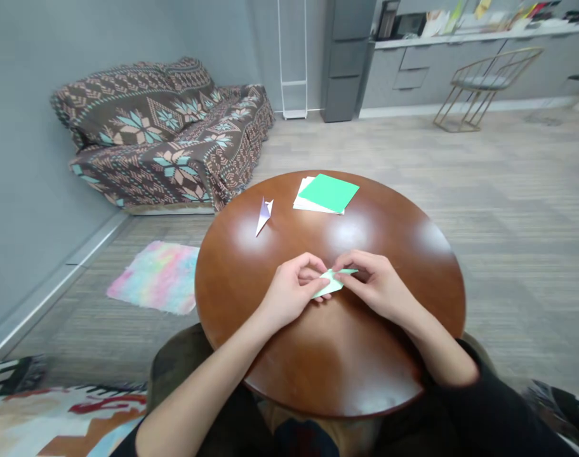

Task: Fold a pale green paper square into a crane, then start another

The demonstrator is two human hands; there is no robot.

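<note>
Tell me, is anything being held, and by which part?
Yes, folded pale green paper: the left hand pinches its left part, the right hand its right part.

Brown table (251, 285) with green-topped paper stack (330, 193) and purple-white folded paper (263, 218)

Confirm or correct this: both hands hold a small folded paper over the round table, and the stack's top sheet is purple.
Wrong on the colour: the top sheet of the stack is green, as the head view shows. The rest stands: the left hand and right hand hold a small folded paper over the round table.
</note>
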